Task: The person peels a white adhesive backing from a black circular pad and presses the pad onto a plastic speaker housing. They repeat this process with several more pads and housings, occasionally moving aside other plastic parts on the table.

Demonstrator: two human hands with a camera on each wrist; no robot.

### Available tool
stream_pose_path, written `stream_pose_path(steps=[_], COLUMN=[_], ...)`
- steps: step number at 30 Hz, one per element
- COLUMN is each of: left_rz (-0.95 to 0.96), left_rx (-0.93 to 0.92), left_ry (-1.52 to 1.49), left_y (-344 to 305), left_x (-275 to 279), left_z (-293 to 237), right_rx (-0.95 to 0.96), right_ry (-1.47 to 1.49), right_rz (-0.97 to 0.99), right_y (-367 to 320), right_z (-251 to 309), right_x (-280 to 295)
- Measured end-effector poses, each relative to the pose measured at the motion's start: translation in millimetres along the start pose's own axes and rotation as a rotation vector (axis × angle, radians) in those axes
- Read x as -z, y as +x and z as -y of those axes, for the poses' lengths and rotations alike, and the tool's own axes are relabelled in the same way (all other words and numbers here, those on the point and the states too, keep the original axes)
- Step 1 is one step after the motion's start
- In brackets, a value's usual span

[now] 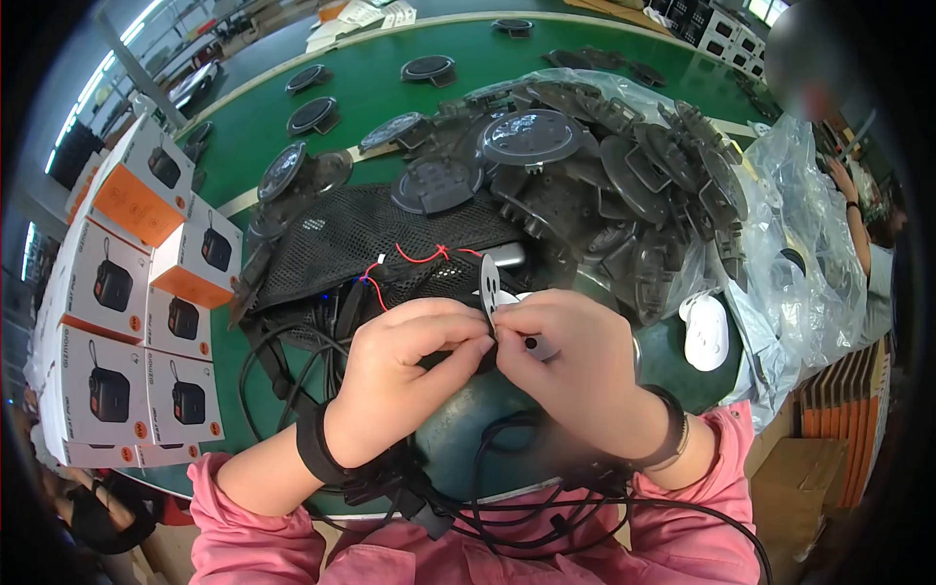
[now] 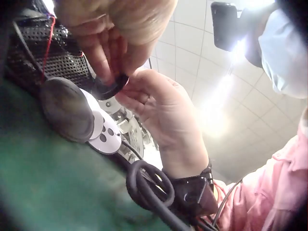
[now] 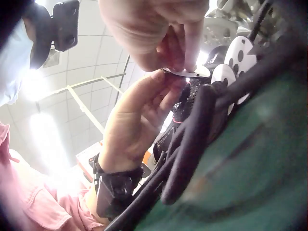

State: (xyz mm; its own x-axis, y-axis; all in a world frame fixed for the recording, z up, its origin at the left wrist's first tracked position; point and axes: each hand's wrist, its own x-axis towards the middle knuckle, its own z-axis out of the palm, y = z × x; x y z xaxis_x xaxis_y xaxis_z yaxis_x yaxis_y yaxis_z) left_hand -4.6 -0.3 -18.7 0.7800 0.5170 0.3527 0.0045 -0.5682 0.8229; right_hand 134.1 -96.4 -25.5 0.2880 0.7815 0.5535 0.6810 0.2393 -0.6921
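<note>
Green round table fills view; heap of dark grey round plastic parts in clear bag at 1 o'clock from hands; stacked white-and-orange cardboard boxes at 9 o'clock; black mesh pouch at 11 o'clock. Left hand and right hand meet at centre, fingertips touching, both pinching small white perforated round disc, held on edge above table, 12 o'clock of knuckles

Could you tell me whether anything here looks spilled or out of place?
Black plastic parts spill in a heap from the clear bag onto the green table, some scattered apart. The pinched small disc looks intact.
</note>
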Motion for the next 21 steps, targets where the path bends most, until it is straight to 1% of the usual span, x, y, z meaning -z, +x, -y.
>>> stream_pose_path(steps=[1, 2, 3, 5, 6, 8, 12, 14, 17, 21], left_rz=[0.0, -0.013, -0.028, -0.052, -0.074, -0.083, -0.107, -0.098, -0.076, -0.064], left_rx=[-0.001, 0.049, 0.1, 0.108, 0.116, 0.117, 0.088, 0.071, 0.046, 0.037], left_ry=[-0.001, -0.065, -0.129, -0.165, -0.201, -0.214, -0.181, -0.149, -0.111, -0.101], left_y=[0.1, 0.3, 0.0, -0.8, -0.8, -0.7, -1.2, -1.3, -1.2, -0.9], left_x=[-0.3, -0.6, -0.8, -1.4, -1.7, -2.2, -1.3, -0.3, 0.4, -1.8], left_z=[-0.3, -1.1, -1.6, 0.3, 1.1, 0.8, 1.6, 1.3, -0.6, -0.8], right_rx=[-0.038, -0.075, -0.073, -0.224, -0.223, -0.286, -0.312, -0.37, -0.384, -0.376], right_ry=[0.016, 0.034, 0.034, 0.206, 0.205, 0.279, 0.347, 0.412, 0.399, 0.43], right_rz=[0.005, 0.01, 0.011, 0.024, 0.024, 0.059, 0.074, 0.088, 0.131, 0.108], right_y=[0.8, 1.4, 1.4, 1.2, 1.6, 3.0, 3.0, 2.2, 2.1, 1.2], right_z=[1.6, 2.5, 2.8, 3.5, 4.4, 6.6, 6.8, 5.8, 3.8, 4.7], right_x=[0.6, 1.0, 1.0, 1.2, 2.1, 4.0, 5.2, 5.0, 6.2, 3.8])
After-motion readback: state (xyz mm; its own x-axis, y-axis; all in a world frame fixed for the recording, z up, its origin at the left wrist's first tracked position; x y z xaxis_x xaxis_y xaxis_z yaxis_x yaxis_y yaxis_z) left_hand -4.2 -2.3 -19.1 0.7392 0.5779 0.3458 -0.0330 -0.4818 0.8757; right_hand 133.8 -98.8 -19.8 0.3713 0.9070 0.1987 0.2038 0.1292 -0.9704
